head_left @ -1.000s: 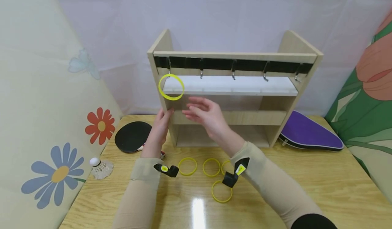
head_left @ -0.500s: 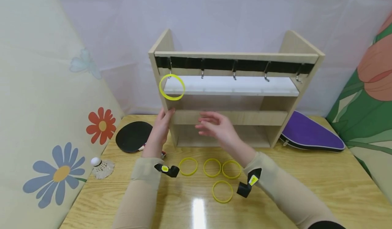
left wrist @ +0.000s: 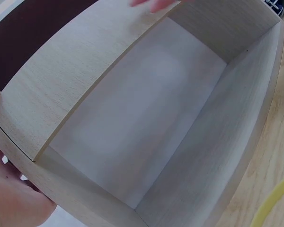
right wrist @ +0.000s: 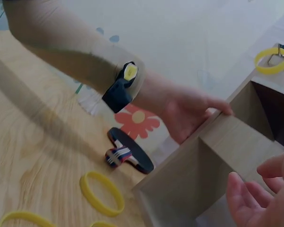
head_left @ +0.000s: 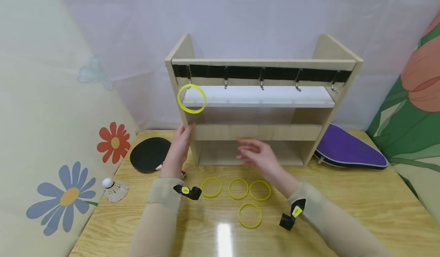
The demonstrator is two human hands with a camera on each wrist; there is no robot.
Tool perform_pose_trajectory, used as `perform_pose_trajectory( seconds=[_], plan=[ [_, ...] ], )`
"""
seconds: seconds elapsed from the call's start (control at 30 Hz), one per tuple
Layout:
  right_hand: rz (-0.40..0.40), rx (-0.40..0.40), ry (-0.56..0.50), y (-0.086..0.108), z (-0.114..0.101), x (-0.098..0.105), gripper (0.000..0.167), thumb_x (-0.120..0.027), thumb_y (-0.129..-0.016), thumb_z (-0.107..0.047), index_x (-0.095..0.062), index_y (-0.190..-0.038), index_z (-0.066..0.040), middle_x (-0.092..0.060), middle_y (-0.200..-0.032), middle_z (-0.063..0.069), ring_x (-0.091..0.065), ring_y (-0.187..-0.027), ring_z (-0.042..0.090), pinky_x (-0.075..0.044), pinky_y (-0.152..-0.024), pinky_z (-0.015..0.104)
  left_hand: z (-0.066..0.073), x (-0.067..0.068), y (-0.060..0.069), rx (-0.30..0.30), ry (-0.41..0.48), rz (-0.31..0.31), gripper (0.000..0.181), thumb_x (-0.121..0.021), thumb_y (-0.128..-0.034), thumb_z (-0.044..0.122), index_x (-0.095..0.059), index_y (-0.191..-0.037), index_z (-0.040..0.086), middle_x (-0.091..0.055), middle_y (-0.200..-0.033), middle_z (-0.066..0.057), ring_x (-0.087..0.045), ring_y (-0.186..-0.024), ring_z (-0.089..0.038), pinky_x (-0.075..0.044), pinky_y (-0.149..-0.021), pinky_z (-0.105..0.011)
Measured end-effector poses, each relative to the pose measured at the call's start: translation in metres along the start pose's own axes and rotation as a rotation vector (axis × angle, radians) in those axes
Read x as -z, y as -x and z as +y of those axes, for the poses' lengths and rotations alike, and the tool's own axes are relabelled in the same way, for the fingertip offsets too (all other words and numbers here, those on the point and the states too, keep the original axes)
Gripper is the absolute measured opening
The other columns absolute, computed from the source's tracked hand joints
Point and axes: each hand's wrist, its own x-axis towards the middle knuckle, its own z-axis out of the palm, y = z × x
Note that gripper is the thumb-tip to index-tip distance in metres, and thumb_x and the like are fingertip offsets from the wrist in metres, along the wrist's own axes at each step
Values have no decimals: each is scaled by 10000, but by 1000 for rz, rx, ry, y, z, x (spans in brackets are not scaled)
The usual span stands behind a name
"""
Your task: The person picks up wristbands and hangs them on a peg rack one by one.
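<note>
A wooden shelf unit (head_left: 256,132) stands on the table, with a row of metal hooks on its black front strip (head_left: 244,72). From the leftmost hook hangs a yellow ring (head_left: 192,111). My left hand (head_left: 178,144) grips the unit's left side panel, its thumb on the front edge and its other fingers round the outside. In front of the lower compartment my right hand (head_left: 259,155) is held in the air with loosely bent fingers, touching nothing. Several more rings lie on the table, among them a front ring (head_left: 248,227) and a left ring (head_left: 211,197).
Left of the unit lies a black table tennis bat (head_left: 149,154), partly behind my left arm. A shuttlecock (head_left: 115,190) sits near the table's left edge. To the right is a purple racket case (head_left: 348,149). A pale cloth (head_left: 254,16) hangs behind the unit.
My right hand has moved down and to the right, away from the hanging ring, uncovering a ring on the table. The left hand keeps its hold on the side panel.
</note>
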Motion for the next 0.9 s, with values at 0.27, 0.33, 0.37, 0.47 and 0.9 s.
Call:
perform_pose_trajectory(
  seconds=[0.27, 0.33, 0.37, 0.47, 0.9],
  plan=[
    [21, -29, 30, 6, 22, 20, 433, -549, -955, 41, -463, -1373, 114, -634, -1200, 225, -690, -831, 134, -582, -825, 380, 0, -1, 0, -16, 11, -4, 545, -402, -1031, 276, -279, -1549, 162, -372, -1462, -175, -366, -1324, -287, -239, -1168, -488],
    [20, -38, 49, 7, 27, 25, 441, -543, -958, 37, -448, -1380, 122, -604, -1231, 273, -687, -835, 127, -578, -839, 393, 1, -1, 1, -12, 4, -1, 548, -401, -1033, 283, -272, -1555, 178, -365, -1471, -160, -356, -1335, -286, -232, -1172, -490],
    [19, -41, 58, 8, 29, 27, 447, -543, -959, 35, -439, -1384, 129, -584, -1249, 301, -686, -838, 124, -577, -841, 394, 1, -1, 1, -10, 1, 3, 545, -402, -1034, 287, -277, -1554, 181, -368, -1468, -154, -357, -1335, -288, -234, -1172, -489],
    [26, -57, 72, 9, 36, 32, 447, -547, -959, 33, -441, -1383, 130, -554, -1274, 335, -689, -839, 124, -585, -813, 361, 1, -1, 1, -4, 3, 10, 532, -405, -1036, 287, -295, -1545, 177, -376, -1466, -163, -366, -1324, -291, -242, -1168, -489],
    [27, -83, 163, 19, 61, 56, 417, -556, -956, 32, -476, -1351, 137, -633, -1053, 182, -642, -744, 115, -551, -619, 220, 2, -1, 3, 1, -9, 5, 529, -405, -1042, 300, -295, -1547, 188, -380, -1472, -182, -379, -1329, -310, -251, -1167, -499]
  ],
)
